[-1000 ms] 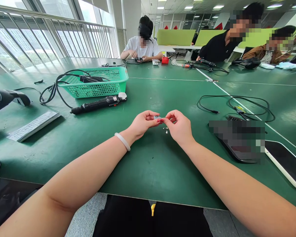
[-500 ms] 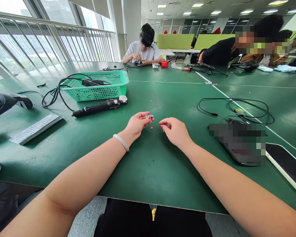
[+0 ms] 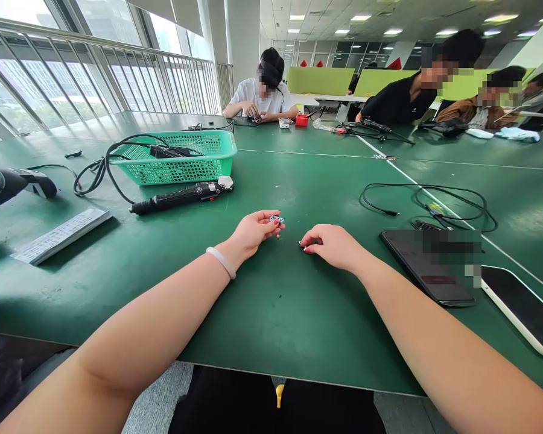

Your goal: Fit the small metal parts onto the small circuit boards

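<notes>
Between the thumb and fingers of my left hand [image 3: 253, 231] is a small grey-and-white part [image 3: 277, 219], held just above the table. A tiny reddish piece [image 3: 278, 236] lies on the green table [image 3: 271, 325] under those fingertips. To the right, my right hand [image 3: 332, 244] is low over the table with its thumb and fingers nearly together. At its fingertips there is a tiny dark-and-white piece [image 3: 300, 243], too small to name. The two hands are apart.
A green basket [image 3: 185, 166] with cables and a black electric screwdriver [image 3: 176, 199] are at the back left. A white block [image 3: 63, 235] lies left. A black tray [image 3: 434, 268], a phone [image 3: 522, 307] and a coiled cable [image 3: 457, 196] lie right. People sit across the table.
My right hand has moved slightly right and down to the table, its fingers now at the tiny piece. My left hand still holds its part. A person at the back right has leaned left.
</notes>
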Available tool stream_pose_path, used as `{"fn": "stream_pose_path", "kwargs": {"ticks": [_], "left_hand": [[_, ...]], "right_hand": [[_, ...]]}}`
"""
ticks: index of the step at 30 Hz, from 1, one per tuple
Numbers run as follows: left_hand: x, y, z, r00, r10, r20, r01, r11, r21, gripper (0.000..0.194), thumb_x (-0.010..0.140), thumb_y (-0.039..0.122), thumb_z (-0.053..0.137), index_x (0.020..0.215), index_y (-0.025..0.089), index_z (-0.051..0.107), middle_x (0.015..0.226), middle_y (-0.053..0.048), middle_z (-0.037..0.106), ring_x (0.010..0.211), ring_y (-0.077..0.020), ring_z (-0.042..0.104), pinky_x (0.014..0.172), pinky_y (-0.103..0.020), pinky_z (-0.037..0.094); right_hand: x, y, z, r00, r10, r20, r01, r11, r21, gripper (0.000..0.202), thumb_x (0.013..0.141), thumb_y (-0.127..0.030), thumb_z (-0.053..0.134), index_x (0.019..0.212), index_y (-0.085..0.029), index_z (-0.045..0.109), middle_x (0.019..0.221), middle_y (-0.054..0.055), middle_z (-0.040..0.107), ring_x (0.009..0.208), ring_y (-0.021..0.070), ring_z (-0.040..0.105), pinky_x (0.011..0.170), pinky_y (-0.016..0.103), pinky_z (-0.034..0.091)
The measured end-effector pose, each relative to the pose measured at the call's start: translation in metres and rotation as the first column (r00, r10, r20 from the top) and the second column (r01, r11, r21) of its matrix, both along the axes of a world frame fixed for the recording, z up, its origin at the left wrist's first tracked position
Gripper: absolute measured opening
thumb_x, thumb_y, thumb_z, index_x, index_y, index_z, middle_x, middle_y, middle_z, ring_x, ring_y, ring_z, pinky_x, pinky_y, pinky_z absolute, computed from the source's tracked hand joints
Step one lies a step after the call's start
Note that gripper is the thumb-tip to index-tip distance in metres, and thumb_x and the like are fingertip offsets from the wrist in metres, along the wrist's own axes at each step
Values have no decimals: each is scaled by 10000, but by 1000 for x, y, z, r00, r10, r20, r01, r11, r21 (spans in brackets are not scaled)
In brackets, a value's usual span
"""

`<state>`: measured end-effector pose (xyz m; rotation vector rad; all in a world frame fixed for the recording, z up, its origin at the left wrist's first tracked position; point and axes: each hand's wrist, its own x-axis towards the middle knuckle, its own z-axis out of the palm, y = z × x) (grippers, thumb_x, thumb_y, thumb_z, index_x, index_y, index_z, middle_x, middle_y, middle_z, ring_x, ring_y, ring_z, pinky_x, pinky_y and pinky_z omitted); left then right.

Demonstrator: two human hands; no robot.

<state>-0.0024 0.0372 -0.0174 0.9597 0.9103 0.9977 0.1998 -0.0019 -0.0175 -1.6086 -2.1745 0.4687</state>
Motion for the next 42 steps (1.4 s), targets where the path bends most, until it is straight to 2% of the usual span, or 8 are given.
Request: {"fn": "stream_pose_path", "kwargs": {"ticks": [7,9,12,15,20,26,33,42], "left_hand": [[1,-4,-2,986,-160,-46,161,987,20,196,780,87,614,971,126,634,816,-50,676,796,-126,665,910,-345,492],[2,-6,1,980,-186,-69,189,981,34,200,790,75,594,981,125,630,810,-48,674,803,-127,665,915,-355,490],[5,-10,5,968,-226,-110,232,971,49,192,795,37,563,958,116,626,796,-42,668,761,-114,662,910,-368,489],[9,-13,7,950,-283,-130,295,951,87,185,783,30,574,943,112,618,771,-33,661,735,-110,656,885,-373,497],[13,-17,7,927,-336,-167,363,916,170,151,751,43,616,885,110,602,779,-21,650,739,-95,631,850,-341,504],[12,-17,6,917,-373,-145,394,903,170,191,733,109,673,884,124,557,753,-3,639,725,-98,635,845,-354,500],[11,-19,8,862,-497,-98,506,850,144,276,681,263,749,821,118,560,761,-10,642,733,-116,654,835,-353,498],[6,-20,7,822,-567,-55,569,816,100,271,690,279,744,830,125,571,775,-17,645,737,-112,654,824,-332,495]], "right_hand": [[-4,6,-4,995,89,50,-92,993,70,153,749,-180,546,630,-228,628,748,14,643,794,181,551,689,310,415],[-4,3,-1,999,40,-10,-39,994,98,157,768,-180,517,656,-224,617,753,13,648,764,174,553,676,306,412],[-5,-5,8,974,-74,-215,111,980,163,156,804,-205,485,717,-223,613,726,-3,647,672,150,548,641,292,413],[-11,-14,15,924,-93,-371,187,957,224,121,799,-245,523,741,-223,627,714,-3,652,635,145,545,631,291,427],[-27,-20,16,931,-4,-366,117,951,287,176,811,-198,487,741,-230,645,786,10,682,741,165,600,710,314,455],[-27,-17,13,953,95,-289,25,922,386,179,819,-202,509,726,-239,657,783,22,657,784,171,581,742,329,463],[-20,-17,14,925,177,-335,-50,933,356,184,813,-208,527,725,-250,684,808,20,601,811,167,561,754,335,461],[-20,-16,12,885,154,-441,-40,966,256,177,794,-237,545,703,-260,695,841,11,540,785,146,530,741,321,463]]}}
